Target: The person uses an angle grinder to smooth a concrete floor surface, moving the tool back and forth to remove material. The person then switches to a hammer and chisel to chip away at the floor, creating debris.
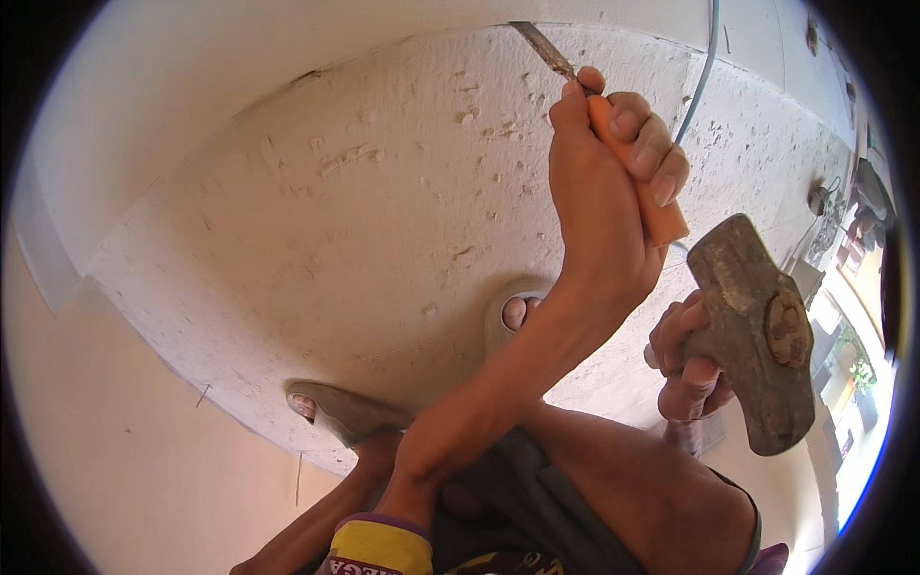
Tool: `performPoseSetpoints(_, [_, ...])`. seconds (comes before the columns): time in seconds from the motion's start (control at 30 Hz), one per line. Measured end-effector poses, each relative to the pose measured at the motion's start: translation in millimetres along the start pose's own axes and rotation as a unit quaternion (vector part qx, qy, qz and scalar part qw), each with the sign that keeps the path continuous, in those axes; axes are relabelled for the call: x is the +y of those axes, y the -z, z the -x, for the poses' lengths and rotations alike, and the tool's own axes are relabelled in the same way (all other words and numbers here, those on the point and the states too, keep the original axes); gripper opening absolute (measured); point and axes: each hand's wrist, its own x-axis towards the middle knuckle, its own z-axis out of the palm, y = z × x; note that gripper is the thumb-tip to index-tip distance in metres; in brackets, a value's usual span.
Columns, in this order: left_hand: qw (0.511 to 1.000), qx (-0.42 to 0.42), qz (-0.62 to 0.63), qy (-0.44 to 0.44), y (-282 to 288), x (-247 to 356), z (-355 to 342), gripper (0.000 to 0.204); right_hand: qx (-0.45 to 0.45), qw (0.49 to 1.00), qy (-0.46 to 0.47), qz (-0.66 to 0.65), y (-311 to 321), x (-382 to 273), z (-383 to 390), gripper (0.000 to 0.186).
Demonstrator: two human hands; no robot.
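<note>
My left hand (613,182) is closed round the orange handle of a chisel (544,48). The metal blade slants up and left, its tip at the edge where the pale surface meets the wall. Lower right, my right hand (692,369) grips a hammer (752,335) close behind its heavy, worn metal head. The end of the handle shows as a rough brown patch in the head. Between the hammer and the butt of the chisel there is a gap.
The pale, pitted surface (383,220) carries chips and dents. My feet, in grey sandals (355,412), rest on it. A light blue cable (704,81) runs down past the chisel. Thin wires (203,395) poke out at the lower left edge. Clutter and a bright opening lie far right.
</note>
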Motion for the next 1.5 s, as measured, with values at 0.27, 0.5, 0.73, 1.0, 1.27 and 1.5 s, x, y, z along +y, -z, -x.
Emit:
performPoseSetpoints(0.27, [0.998,0.023,0.052,-0.034,-17,-24,-17,0.016,-0.059,0.986,0.131,0.085,2,-17,-26,0.077])
performPoseSetpoints(0.5, [0.996,-0.007,0.06,-0.067,-19,-38,-24,0.015,0.005,0.975,0.215,-0.047,-15,-12,-35,0.072])
performPoseSetpoints(0.73, [0.994,0.03,0.1,-0.002,-19,-24,-23,0.023,0.061,0.994,0.091,0.028,-32,-24,-37,0.073])
performPoseSetpoints(1.0, [0.997,0.036,0.007,-0.067,-9,-25,-21,0.011,0.09,0.996,-0.007,0.026,-49,-35,-29,0.069])
performPoseSetpoints(1.27, [0.981,0.045,-0.186,-0.03,39,10,28,0.016,0.047,0.999,0.001,-0.016,-21,-10,-2,0.067])
performPoseSetpoints(1.5, [0.985,-0.001,-0.169,-0.018,24,16,10,0.016,0.036,0.996,0.052,-0.07,-43,-30,-18,0.067])
